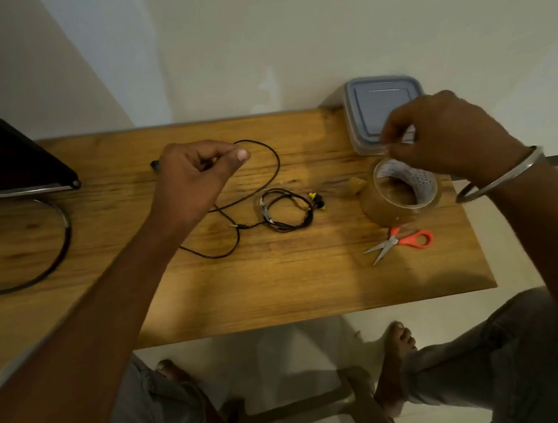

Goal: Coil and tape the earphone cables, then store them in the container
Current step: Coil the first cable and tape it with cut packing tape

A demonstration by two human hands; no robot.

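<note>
1. Pinching a loose black earphone cable [267, 164] between thumb and forefinger, the left hand [195, 178] holds it above the wooden table [278, 280]; the rest of that cable trails in a wide loop down to the surface.
2. A second earphone set [288, 212], with yellow earbuds [316, 200], lies already coiled near the table's middle, apparently bound at one side, though the binding is too small to confirm.
3. The right hand [448, 135], wearing a metal bangle [497, 176], has its fingertips closed just above the brown packing tape roll [403, 191]. It seems to be pinching a strip of clear tape, but blur leaves this uncertain.
4. The lidded plastic container [381, 114] sits at the table's far right corner, touching or just behind the roll, still closed.
5. Risks: the dangling loop could snag the coiled set and drag it; a freed tape strip may fold onto itself or stick to fingers; the roll could tip if pulled upward.
6. Orange-handled scissors [401, 241] lie near the right edge, blades open, and could be knocked off.
7. Open room lies along the near table edge; a monitor stand [61, 248] crowds the left.
</note>
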